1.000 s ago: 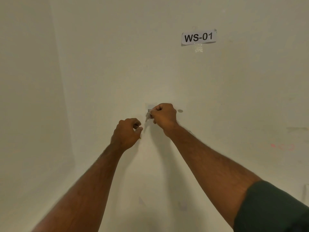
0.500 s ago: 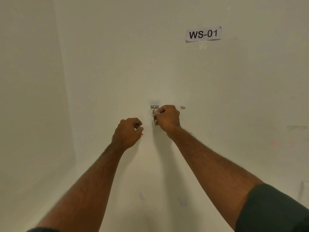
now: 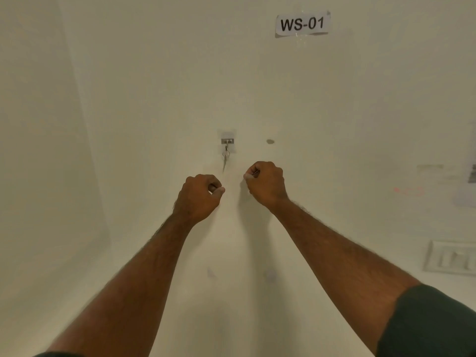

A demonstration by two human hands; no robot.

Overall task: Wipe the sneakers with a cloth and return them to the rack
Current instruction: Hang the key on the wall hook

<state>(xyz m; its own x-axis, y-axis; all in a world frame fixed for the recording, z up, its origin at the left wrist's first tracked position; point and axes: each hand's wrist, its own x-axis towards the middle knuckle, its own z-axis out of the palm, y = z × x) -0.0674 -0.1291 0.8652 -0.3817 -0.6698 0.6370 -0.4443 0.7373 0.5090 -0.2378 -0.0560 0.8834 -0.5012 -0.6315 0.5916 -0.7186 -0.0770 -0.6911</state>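
Note:
No sneakers, cloth or rack are in view; I face a cream wall. A small metal hook (image 3: 227, 141) is fixed to the wall, and a key (image 3: 225, 158) hangs from it on a ring. My right hand (image 3: 265, 183) is a closed fist just below and right of the key, not touching it. Lower and to the left, my left hand (image 3: 200, 197) is also curled shut, with nothing visible inside it. Both forearms reach up from the bottom of the frame.
A paper label reading WS-01 (image 3: 302, 23) is taped high on the wall. A white switch plate (image 3: 451, 257) sits at the right edge, with a paper scrap (image 3: 472, 173) above it. A wall corner (image 3: 85, 140) runs down the left side.
My right hand was at the hook; it has pulled back down and right, leaving the key hanging there. The left hand has stayed curled shut in about the same place.

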